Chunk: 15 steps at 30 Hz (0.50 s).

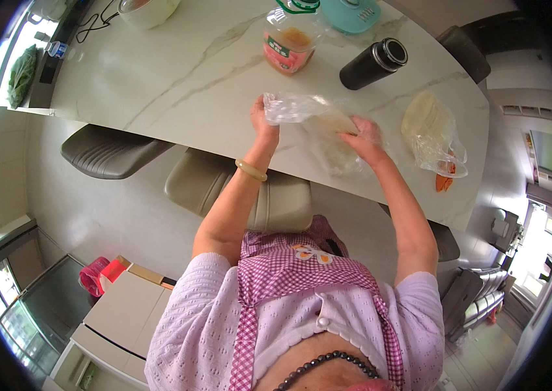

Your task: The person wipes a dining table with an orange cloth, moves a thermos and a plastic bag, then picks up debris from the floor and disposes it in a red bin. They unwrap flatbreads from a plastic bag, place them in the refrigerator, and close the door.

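Observation:
Above the front edge of the marble-patterned table [207, 112], my left hand [262, 119] grips the gathered end of a clear plastic bag [295, 108]. The bag stretches to the right towards my right hand [366, 139], whose fingers hold its other part with a pale, flat thing [334, 124] that I cannot make out well. Part of the plastic is blurred and hangs below. To the right of my right hand, a second clear bag with pale, flat contents [427, 122] lies on the table, its loose end over an orange, crumpled thing [444, 182].
Beyond my hands stand a large plastic bottle with a green cap [290, 44], a black tumbler [371, 63] and a turquoise lidded item [351, 14]. A pale bowl [146, 10] is at the far left. Chairs [280, 200] stand along the table's near edge.

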Motion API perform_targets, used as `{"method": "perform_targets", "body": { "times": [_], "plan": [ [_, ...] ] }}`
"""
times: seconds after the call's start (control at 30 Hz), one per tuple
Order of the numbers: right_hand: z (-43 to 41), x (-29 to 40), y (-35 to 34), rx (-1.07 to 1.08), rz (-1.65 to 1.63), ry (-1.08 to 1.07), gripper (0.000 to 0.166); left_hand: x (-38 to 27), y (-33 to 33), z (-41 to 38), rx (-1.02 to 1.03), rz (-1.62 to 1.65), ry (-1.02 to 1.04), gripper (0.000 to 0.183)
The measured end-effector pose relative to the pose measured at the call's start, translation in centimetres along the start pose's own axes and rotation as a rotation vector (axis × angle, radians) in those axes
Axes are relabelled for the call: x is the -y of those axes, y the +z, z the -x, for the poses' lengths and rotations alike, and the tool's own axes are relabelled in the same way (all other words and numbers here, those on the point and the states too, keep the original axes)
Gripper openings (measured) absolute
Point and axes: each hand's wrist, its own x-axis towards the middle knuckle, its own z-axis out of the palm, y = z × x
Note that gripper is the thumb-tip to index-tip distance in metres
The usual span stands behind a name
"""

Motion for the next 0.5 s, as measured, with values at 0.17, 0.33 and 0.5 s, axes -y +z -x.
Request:
{"method": "perform_targets", "body": {
  "times": [0.17,0.33,0.5],
  "plan": [
    [1.9,1.4,-1.1,0.053,0.014,-0.164,0.023,-0.4,0.9,-1.3,-0.162,-0.200,-0.330,0.013],
    [2.4,2.1,-1.9,0.072,-0.116,-0.211,0.023,-0.6,2.2,-1.5,-0.221,-0.182,-0.293,0.013],
    [2.5,3.0,-2.5,0.071,-0.022,-0.276,0.025,0.4,2.0,-3.1,-0.246,-0.122,-0.341,0.013]
  ]
}}
